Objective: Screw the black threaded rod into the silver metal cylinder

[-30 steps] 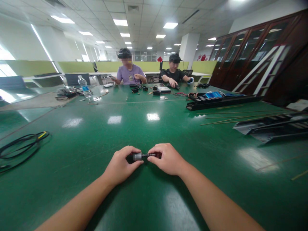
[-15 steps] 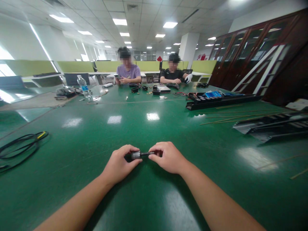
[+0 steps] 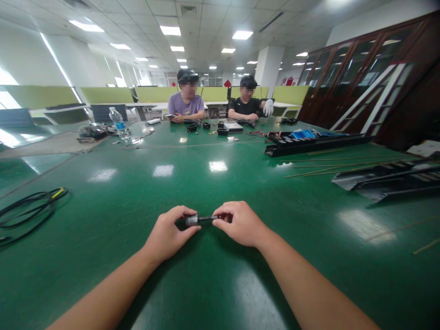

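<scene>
Just above the green table, in the lower middle of the head view, a short silver-grey metal cylinder (image 3: 192,220) with a thin dark shaft (image 3: 206,218) lies level between my hands. Its exact kind is too small to tell. My left hand (image 3: 171,232) pinches the cylinder between thumb and fingers at its left end. The right end of the shaft is gripped by the thumb and fingertips of my right hand (image 3: 238,223), which partly hide it. A stretch of bare shaft shows between the two hands.
A coiled black cable (image 3: 32,208) lies on the green table (image 3: 144,188) at left. To the right are thin rods (image 3: 319,173), dark metal channels (image 3: 385,183) and a black tray (image 3: 309,144). A water bottle (image 3: 118,123) and two seated people are across the table.
My left hand has shifted slightly left with the cylinder, and a little more shaft shows. My right hand stays almost still. Across the table, one person's white-gloved hand has risen.
</scene>
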The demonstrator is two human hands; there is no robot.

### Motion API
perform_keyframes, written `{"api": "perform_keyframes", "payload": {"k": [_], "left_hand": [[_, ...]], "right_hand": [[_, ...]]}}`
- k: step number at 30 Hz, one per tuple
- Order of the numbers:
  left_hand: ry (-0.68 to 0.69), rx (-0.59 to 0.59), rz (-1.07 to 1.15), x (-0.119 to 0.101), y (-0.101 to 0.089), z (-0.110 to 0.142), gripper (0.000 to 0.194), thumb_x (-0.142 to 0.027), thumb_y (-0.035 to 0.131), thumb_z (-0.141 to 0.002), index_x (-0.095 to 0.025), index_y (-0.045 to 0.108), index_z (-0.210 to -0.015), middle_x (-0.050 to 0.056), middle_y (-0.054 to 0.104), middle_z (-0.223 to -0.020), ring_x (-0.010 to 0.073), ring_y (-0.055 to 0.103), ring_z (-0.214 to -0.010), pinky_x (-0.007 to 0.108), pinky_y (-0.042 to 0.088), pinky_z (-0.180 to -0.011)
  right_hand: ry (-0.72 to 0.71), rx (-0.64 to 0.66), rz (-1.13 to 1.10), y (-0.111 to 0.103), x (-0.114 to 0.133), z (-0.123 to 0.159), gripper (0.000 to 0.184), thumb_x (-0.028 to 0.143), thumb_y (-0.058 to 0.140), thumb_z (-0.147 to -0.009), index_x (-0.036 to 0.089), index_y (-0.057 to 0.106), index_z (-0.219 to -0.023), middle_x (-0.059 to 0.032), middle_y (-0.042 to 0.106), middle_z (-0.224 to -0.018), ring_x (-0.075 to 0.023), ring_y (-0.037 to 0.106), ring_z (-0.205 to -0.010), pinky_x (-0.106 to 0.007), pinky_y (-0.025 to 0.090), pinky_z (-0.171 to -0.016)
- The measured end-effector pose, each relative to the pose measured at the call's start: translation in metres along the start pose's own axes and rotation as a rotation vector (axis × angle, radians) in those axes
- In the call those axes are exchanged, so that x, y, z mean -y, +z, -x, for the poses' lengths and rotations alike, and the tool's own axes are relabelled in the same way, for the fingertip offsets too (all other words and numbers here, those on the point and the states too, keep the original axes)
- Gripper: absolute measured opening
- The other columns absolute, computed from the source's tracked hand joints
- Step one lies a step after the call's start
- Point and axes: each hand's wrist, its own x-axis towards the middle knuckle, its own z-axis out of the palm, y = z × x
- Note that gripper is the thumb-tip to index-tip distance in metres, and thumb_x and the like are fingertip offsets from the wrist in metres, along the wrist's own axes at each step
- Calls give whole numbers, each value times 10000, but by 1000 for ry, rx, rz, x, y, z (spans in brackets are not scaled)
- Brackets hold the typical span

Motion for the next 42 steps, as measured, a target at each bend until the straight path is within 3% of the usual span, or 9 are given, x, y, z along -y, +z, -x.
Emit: {"api": "perform_keyframes", "payload": {"k": [42], "left_hand": [[-21, -8, -12, 0, -4, -2, 227, -315, 740, -784, -218, 672, -978, 23, 715, -953, 203, 668, -889, 330, 513, -826]], "right_hand": [[20, -9, 40, -6, -1, 0, 123, 253, 665, -820, 201, 764, -869, -11, 678, -726, -132, 574, -646, -253, 417, -629]]}}
